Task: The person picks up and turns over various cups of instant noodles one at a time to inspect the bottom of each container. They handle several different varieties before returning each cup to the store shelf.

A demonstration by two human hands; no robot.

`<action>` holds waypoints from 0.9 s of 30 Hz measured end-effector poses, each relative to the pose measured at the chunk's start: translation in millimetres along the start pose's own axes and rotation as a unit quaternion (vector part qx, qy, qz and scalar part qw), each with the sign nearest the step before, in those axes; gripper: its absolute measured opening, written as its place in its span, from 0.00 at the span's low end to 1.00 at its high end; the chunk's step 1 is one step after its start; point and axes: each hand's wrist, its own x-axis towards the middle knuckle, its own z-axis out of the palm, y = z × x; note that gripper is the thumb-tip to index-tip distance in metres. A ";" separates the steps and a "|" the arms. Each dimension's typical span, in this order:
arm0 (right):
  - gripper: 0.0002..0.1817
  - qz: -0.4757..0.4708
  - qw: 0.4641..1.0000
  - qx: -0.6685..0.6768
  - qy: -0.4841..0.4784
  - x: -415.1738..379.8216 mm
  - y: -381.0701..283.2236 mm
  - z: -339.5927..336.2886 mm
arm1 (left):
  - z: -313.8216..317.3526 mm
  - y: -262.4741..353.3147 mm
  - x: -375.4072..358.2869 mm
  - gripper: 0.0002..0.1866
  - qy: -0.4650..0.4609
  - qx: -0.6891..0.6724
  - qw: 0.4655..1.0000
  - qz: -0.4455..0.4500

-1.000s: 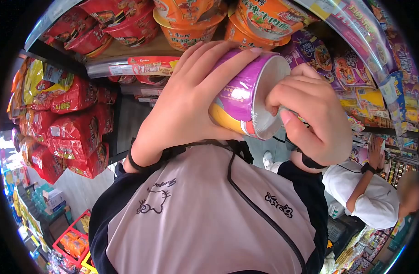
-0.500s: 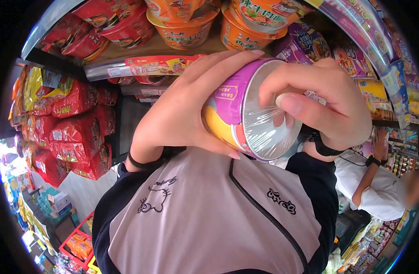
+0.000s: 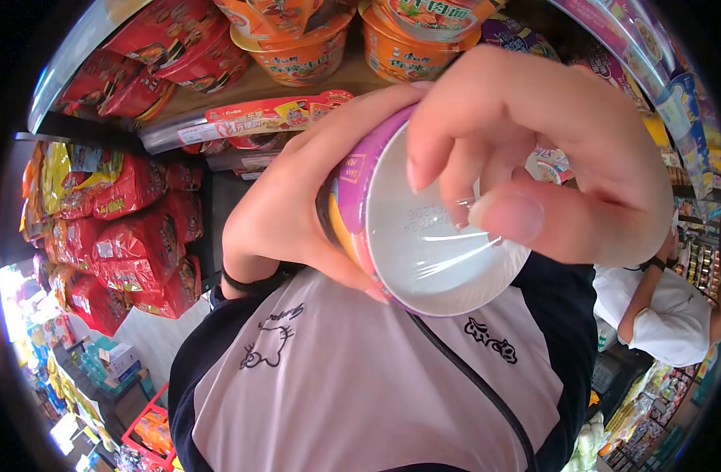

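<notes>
I hold a purple instant-noodle bowl [image 3: 411, 244] close to the camera, its shrink-wrapped white bottom turned toward me with faint printed digits on it. My left hand [image 3: 297, 204] wraps the bowl's side from the left. My right hand [image 3: 549, 157] grips its rim from the upper right, fingers and thumb resting on the bottom face. Below the bowl is my own grey and black jacket [image 3: 360, 393].
Orange noodle bowls [image 3: 297, 47] and red noodle bowls [image 3: 171, 47] stand on the shelf above. Red noodle packets [image 3: 132, 244] fill shelves at left. Purple packets [image 3: 612, 47] hang at the upper right. Another person in white [image 3: 667, 315] stands at the right.
The bowl has tilted and come nearer, so its bottom now faces me. My right hand slid over the rim onto the bottom face.
</notes>
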 end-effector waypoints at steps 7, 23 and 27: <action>0.21 -0.115 0.990 0.073 0.024 -1.3 15.7 6.7 | 10.1 -13.2 -10.8 0.63 0.020 -0.082 0.996 0.002; 0.44 -0.036 0.940 -0.338 0.035 -15.2 -11.9 -6.3 | 5.1 -34.6 -7.4 0.58 0.000 0.034 0.991 0.130; 0.50 0.009 0.969 -0.226 0.100 -19.6 4.0 20.1 | 8.4 -36.6 -2.7 0.58 0.035 0.049 0.984 0.170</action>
